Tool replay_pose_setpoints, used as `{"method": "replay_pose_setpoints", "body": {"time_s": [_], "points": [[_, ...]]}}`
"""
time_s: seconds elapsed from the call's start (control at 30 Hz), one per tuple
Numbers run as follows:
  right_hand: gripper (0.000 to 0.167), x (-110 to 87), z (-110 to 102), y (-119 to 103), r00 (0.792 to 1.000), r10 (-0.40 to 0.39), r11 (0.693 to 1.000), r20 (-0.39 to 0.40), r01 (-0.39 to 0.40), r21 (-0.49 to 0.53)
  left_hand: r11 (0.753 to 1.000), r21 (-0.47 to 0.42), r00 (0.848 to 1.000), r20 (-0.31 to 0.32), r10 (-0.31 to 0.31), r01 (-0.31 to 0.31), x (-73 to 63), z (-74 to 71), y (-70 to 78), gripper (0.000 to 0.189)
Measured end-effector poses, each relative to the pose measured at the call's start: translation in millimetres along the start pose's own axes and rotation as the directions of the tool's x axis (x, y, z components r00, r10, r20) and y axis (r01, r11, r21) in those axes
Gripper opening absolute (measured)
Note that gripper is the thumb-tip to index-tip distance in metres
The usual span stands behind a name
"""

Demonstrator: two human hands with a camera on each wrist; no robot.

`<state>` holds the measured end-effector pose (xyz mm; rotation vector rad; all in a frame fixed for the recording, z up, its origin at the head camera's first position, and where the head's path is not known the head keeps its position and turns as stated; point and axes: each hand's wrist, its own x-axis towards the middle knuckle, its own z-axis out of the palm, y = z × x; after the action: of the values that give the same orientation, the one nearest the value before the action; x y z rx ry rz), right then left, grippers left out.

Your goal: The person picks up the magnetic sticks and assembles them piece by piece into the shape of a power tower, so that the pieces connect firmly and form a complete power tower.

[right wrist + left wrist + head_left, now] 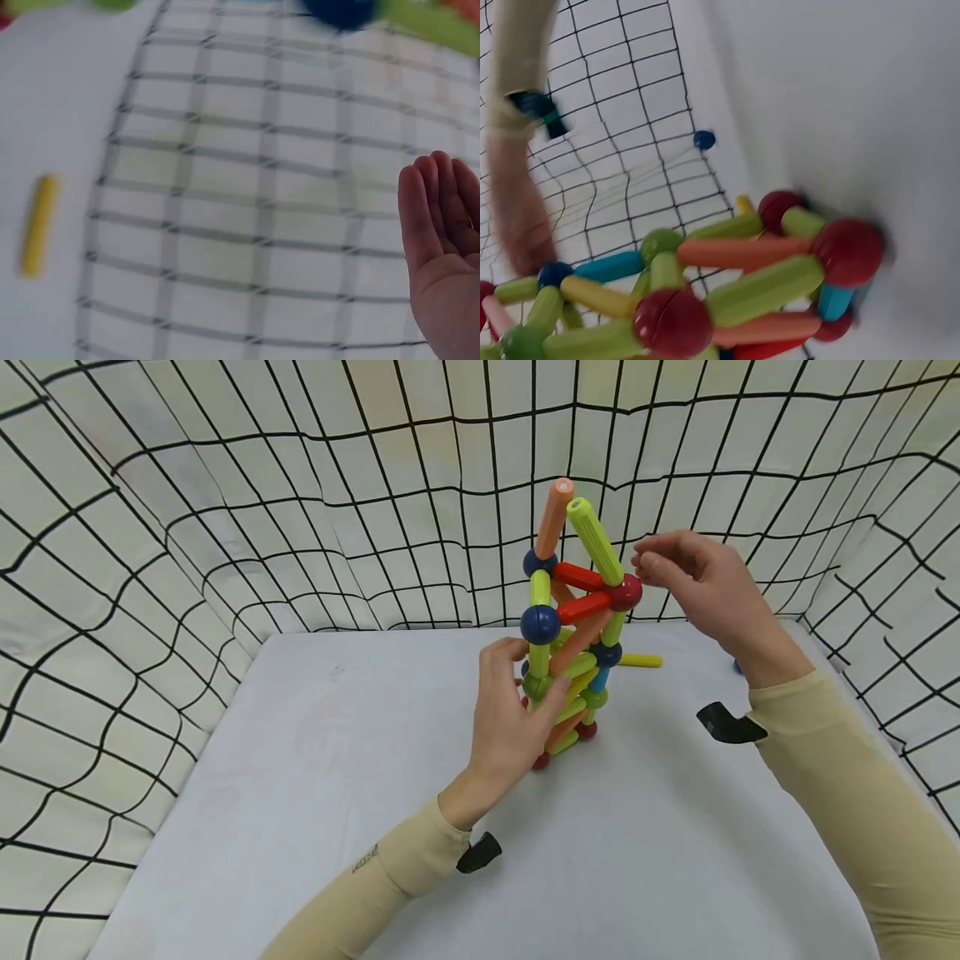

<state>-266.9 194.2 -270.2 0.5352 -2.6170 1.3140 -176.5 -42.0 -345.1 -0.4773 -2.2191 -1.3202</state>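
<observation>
A tall tower of magnetic sticks and balls (573, 662) stands upright on the white table. My left hand (510, 710) holds it around mid-height, thumb on the near side and fingers on the left. At the top, an orange stick (553, 518) and a lime green stick (595, 539) point upward, apart at their upper ends. The green one joins a red ball (627, 592). Just right of that ball is my right hand (705, 581), fingers loosely bent and nothing in them. In the left wrist view, the tower's red balls (847, 253) and sticks fill the lower part.
A yellow stick (642, 660) lies on the table (337, 760) behind the tower. Farther right, a blue ball (704, 139) sits near the table's edge, mostly hidden by the right arm in the head view. Black netting (300, 485) over white walls encloses the table.
</observation>
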Motion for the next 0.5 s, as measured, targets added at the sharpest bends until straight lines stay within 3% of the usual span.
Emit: {"method": "replay_pose_setpoints", "body": {"time_s": [0.13, 0.23, 0.33, 0.4, 0.5], "points": [[0.046, 1.2, 16.6, 67.5, 0.982, 0.125, 0.970, 0.138, -0.092, -0.225, 0.984, -0.101, 0.985, -0.102, 0.137, -0.147, 10.2, -15.1, 3.2, 0.046], [0.047, -2.6, 32.3, 112.1, 0.941, 0.175, 0.924, 0.290, -0.055, -0.378, 0.959, -0.164, 0.969, -0.122, 0.214, -0.232, 18.6, -22.0, 6.9, 0.043], [0.050, -8.4, 48.1, 142.4, 0.896, 0.202, 0.877, 0.395, 0.015, -0.481, 0.948, -0.180, 0.963, -0.118, 0.243, -0.261, 22.5, -23.2, 11.3, 0.040], [0.048, -11.7, 57.0, 153.6, 0.895, 0.201, 0.851, 0.397, 0.042, -0.524, 0.948, -0.183, 0.963, -0.114, 0.244, -0.261, 22.5, -21.6, 15.5, 0.040], [0.042, -13.9, 67.6, 161.6, 0.913, 0.191, 0.814, 0.361, 0.058, -0.578, 0.949, -0.193, 0.967, -0.099, 0.235, -0.251, 21.3, -16.3, 23.0, 0.040]]}}
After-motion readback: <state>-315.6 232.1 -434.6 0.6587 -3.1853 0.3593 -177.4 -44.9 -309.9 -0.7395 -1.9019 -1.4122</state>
